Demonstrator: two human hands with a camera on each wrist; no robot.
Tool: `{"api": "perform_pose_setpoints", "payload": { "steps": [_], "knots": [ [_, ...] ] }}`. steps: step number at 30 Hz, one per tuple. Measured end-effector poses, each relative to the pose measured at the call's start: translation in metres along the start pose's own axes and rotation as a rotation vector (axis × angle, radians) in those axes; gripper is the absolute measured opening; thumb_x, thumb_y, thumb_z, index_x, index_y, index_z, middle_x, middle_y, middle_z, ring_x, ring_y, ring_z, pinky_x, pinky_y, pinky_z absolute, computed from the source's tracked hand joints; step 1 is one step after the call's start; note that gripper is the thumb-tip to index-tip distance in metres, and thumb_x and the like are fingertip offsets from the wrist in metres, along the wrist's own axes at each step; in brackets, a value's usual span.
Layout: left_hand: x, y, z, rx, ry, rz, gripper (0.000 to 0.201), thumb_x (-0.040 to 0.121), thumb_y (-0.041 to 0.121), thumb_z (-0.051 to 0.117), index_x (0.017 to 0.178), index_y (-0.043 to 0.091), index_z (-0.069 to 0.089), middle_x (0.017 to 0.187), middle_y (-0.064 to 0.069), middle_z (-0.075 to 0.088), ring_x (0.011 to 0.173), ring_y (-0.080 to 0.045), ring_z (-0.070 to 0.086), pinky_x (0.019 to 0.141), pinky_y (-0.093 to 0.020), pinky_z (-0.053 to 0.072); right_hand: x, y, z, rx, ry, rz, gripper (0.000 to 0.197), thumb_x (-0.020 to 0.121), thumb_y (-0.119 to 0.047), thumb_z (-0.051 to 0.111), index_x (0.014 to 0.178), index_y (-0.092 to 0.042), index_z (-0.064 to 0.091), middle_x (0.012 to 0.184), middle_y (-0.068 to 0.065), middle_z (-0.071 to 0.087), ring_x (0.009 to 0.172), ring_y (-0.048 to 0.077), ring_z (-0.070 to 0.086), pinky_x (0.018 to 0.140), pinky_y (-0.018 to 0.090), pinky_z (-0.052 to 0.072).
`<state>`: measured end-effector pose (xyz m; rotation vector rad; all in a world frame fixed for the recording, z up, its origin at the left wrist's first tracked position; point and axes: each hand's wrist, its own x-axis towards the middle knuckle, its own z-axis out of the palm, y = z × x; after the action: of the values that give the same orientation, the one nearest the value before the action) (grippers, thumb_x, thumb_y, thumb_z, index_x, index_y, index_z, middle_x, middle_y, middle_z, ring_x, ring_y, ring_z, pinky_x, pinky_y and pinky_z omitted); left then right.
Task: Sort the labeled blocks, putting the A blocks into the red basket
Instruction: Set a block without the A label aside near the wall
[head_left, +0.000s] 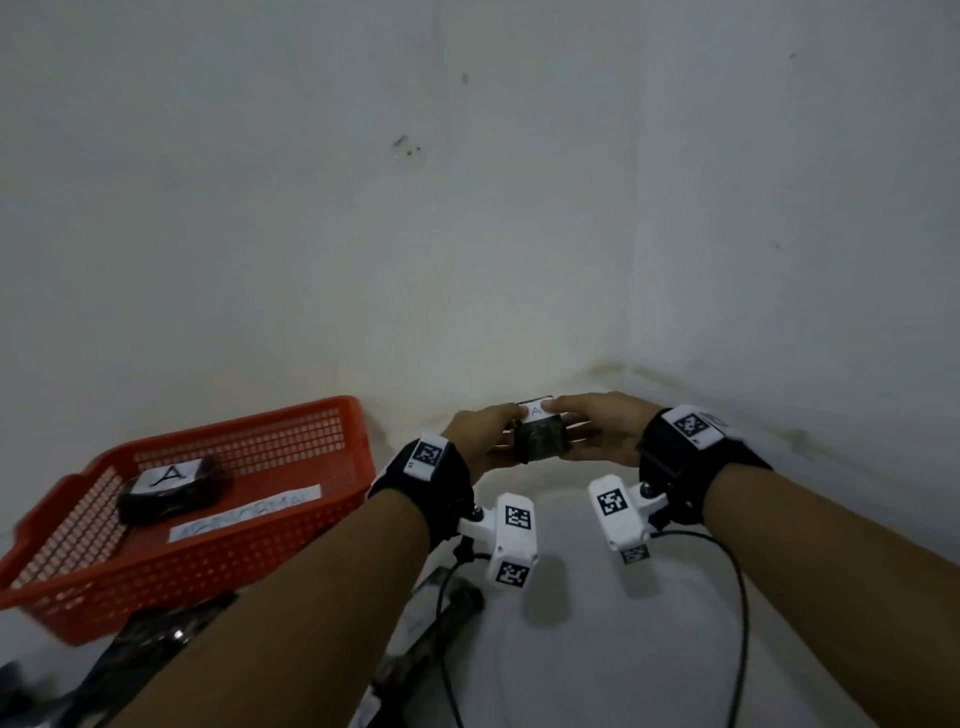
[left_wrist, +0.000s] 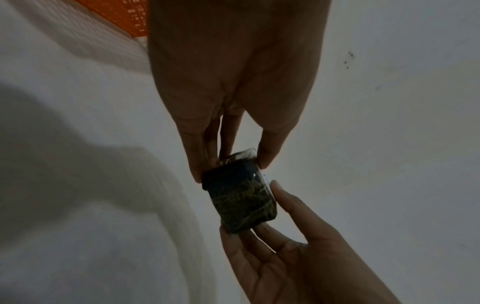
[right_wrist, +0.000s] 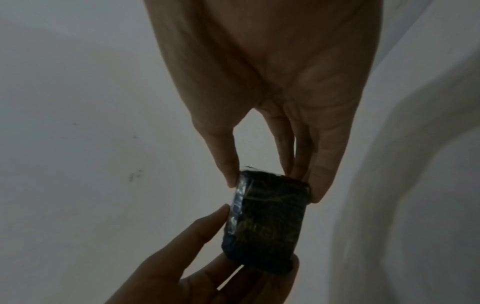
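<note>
Partly hidden block (head_left: 540, 439), fingers (head_left: 558, 402) covering label

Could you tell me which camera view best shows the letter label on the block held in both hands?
The head view: the held block shows its white A label on top. Both wrist views show only its dark wrapped sides, no label.

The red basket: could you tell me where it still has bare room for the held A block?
Red basket: mesh floor right of the A block inside looks free, by the far wall. Its left part is crowded.
</note>
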<state>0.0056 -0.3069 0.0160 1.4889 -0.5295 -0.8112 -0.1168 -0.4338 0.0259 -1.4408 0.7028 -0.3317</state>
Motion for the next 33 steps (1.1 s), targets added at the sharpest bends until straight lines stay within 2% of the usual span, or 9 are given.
{"api": "perform_pose_setpoints", "payload": {
  "steps": [4,8,10,13,17,21,24,27,33],
  "knots": [
    [0.045,-0.013,0.013,0.066,0.012,-0.079,0.034,0.096,0.014,0.065,0.125,-0.003,0.064,0.126,-0.024,0.067,0.098,-0.035,0.067,0.063,-0.036,0.058,0.039,0.011,-0.020,-0.099,0.037,0.074,0.035,0.092,-0.026,0.078,0.121,-0.008,0.072,0.126,0.014,0.073,0.106,0.029,0.073,0.097,0.042,0.060],
    [0.078,-0.021,0.016,0.143,0.015,-0.130,0.034,0.097,0.014,0.066,0.124,-0.006,0.064,0.128,-0.027,0.066,0.102,-0.038,0.066,0.070,-0.040,0.059,0.066,0.018,-0.024,-0.150,0.059,0.095,0.026,0.095,-0.024,0.075,0.115,-0.008,0.071,0.123,0.014,0.073,0.097,0.028,0.071,0.074,0.034,0.060],
    [0.090,-0.022,0.016,0.179,0.013,-0.138,0.037,0.097,0.014,0.067,0.127,-0.007,0.062,0.126,-0.027,0.066,0.106,-0.041,0.068,0.076,-0.044,0.060,0.077,0.021,-0.026,-0.177,0.070,0.096,0.019,0.094,-0.026,0.076,0.104,-0.010,0.072,0.118,0.013,0.073,0.095,0.028,0.071,0.072,0.035,0.059],
    [0.106,-0.024,0.017,0.211,0.011,-0.153,0.037,0.097,0.015,0.068,0.126,-0.006,0.064,0.124,-0.024,0.068,0.099,-0.038,0.069,0.065,-0.040,0.062,0.087,0.023,-0.027,-0.202,0.103,0.103,0.018,0.092,-0.026,0.079,0.093,-0.011,0.070,0.102,0.012,0.073,0.084,0.027,0.071,0.074,0.039,0.061],
    [0.123,-0.029,0.017,0.280,0.028,-0.161,0.043,0.092,0.026,0.074,0.122,-0.004,0.068,0.117,-0.021,0.072,0.104,-0.037,0.072,0.090,-0.050,0.061,0.096,0.024,-0.029,-0.213,0.158,0.083,0.019,0.091,-0.023,0.080,0.085,-0.010,0.068,0.090,0.010,0.072,0.073,0.024,0.070,0.051,0.030,0.058],
    [0.129,-0.028,0.022,0.312,0.029,-0.163,0.031,0.092,0.023,0.075,0.109,-0.002,0.068,0.111,-0.020,0.071,0.102,-0.036,0.071,0.091,-0.046,0.060,0.103,0.026,-0.035,-0.211,0.193,0.077,0.018,0.091,-0.018,0.080,0.084,-0.006,0.068,0.090,0.012,0.072,0.082,0.028,0.071,0.072,0.034,0.063],
    [0.138,-0.029,0.023,0.384,0.038,-0.159,0.039,0.092,0.029,0.074,0.116,-0.001,0.069,0.120,-0.021,0.070,0.110,-0.039,0.069,0.096,-0.052,0.058,0.106,0.028,-0.037,-0.220,0.204,0.075,0.021,0.091,-0.019,0.080,0.089,-0.001,0.069,0.089,0.016,0.073,0.087,0.033,0.071,0.089,0.044,0.063],
    [0.151,-0.033,0.022,0.439,0.022,-0.157,0.045,0.091,0.035,0.074,0.119,0.000,0.068,0.124,-0.021,0.068,0.115,-0.038,0.067,0.099,-0.050,0.057,0.104,0.027,-0.036,-0.233,0.220,0.062,0.023,0.093,-0.018,0.078,0.082,-0.002,0.065,0.086,0.017,0.070,0.083,0.033,0.069,0.085,0.044,0.062],
    [0.139,-0.028,0.021,0.420,0.078,-0.177,0.031,0.084,0.032,0.082,0.083,0.004,0.068,0.105,-0.020,0.074,0.099,-0.039,0.073,0.090,-0.052,0.060,0.101,0.025,-0.034,-0.203,0.220,0.076,0.021,0.093,-0.014,0.077,0.081,-0.002,0.065,0.093,0.017,0.072,0.089,0.033,0.069,0.082,0.039,0.062]
  ]
}}
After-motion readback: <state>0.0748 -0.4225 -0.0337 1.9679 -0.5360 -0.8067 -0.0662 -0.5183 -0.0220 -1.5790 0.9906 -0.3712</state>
